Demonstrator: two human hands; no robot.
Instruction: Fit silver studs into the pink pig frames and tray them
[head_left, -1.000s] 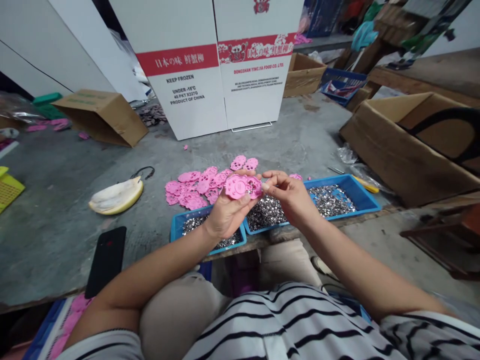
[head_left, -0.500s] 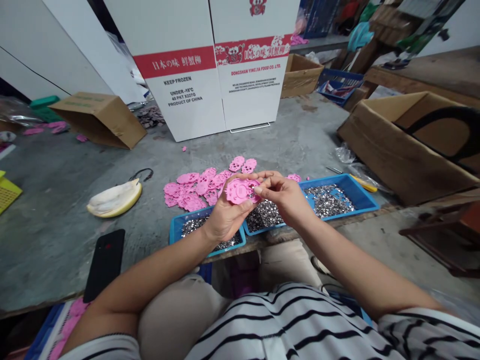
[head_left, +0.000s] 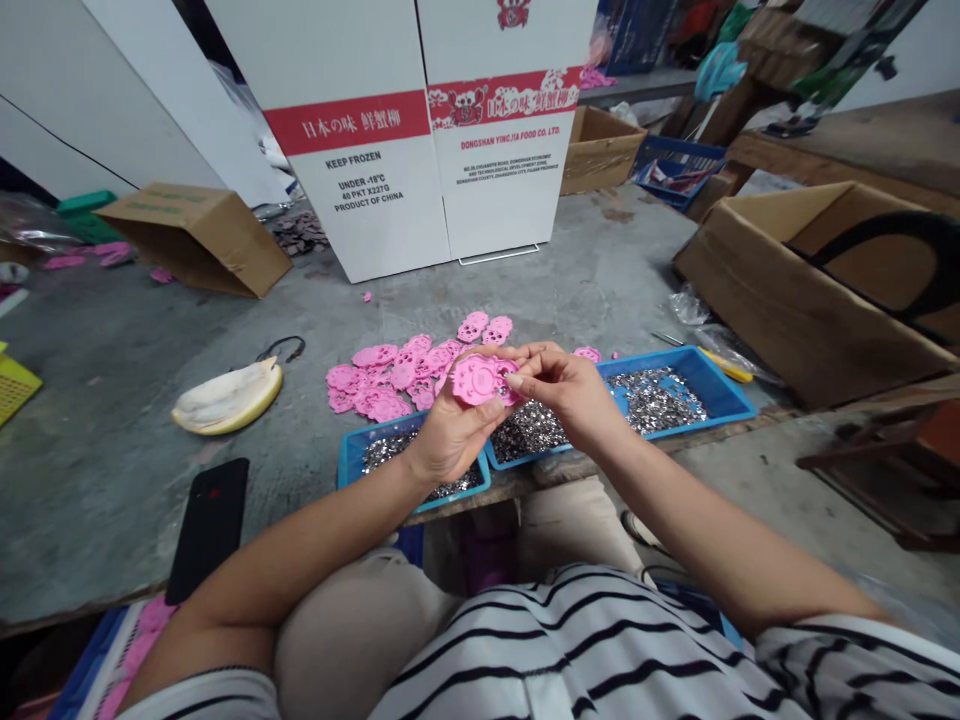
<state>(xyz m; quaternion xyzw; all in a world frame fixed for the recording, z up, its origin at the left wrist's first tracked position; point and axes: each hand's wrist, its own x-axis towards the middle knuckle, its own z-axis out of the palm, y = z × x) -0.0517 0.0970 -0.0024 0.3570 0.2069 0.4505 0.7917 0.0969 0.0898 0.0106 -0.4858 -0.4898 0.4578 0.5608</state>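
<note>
My left hand [head_left: 450, 432] holds a pink plastic piece [head_left: 478, 379] up above the table edge, thumb underneath. My right hand [head_left: 571, 388] pinches at the right side of that same piece with its fingertips; whatever small item sits between those fingers is too small to make out. Behind the hands lies a heap of similar pink pieces [head_left: 397, 375] on the grey table. Below the hands are two blue trays of small shiny metal parts, a small tray [head_left: 349, 460] on the left and a larger tray [head_left: 709, 372] on the right.
A black phone [head_left: 210, 528] and a pale yellow peel [head_left: 226, 396] lie at the left. White printed cartons [head_left: 420, 140] stand at the back. A brown box [head_left: 195, 238] lies on its side at far left, and an open cardboard box [head_left: 810, 290] sits at right.
My right hand has moved left and closed in onto the pink piece held by my left hand. Both hands have shifted slightly lower and left.
</note>
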